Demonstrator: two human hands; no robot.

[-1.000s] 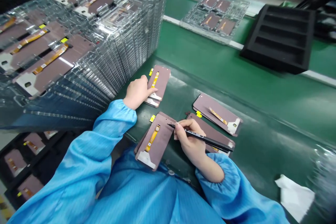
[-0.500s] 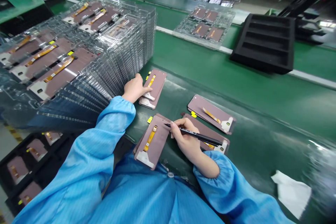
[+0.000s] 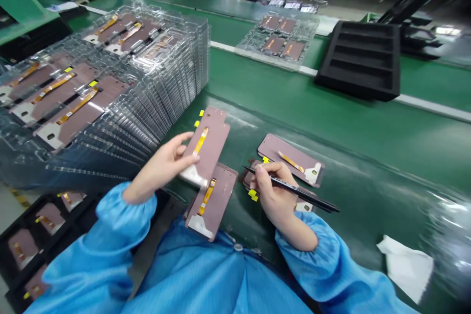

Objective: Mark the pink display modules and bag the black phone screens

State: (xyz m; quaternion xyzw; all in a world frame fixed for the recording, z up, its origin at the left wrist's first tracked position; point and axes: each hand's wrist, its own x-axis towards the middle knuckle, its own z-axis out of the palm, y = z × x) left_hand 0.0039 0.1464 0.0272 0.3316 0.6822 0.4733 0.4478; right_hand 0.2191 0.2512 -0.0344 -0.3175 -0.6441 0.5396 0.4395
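My left hand (image 3: 165,161) grips a mauve-backed display panel (image 3: 206,146) with an orange flex strip, holding it raised and tilted above the green mat. Directly below, a similar panel (image 3: 210,202) lies flat near my body. My right hand (image 3: 274,190) holds a black marker pen (image 3: 299,192), its tip over the edge of a third panel (image 3: 252,180), which the hand mostly hides. A fourth panel (image 3: 290,159) lies just beyond, not touching my right hand.
Stacked clear plastic trays (image 3: 167,78) holding panels rise at the left, beside the green mat (image 3: 353,157). A black foam tray (image 3: 356,59) and a clear tray (image 3: 277,41) stand farther back. Another black tray (image 3: 44,225) sits low left; white cloth (image 3: 406,267) lies right.
My left hand has lifted a panel off the small pile by the trays and brought it toward me. The right hand and pen have shifted slightly right. The view has tilted up.
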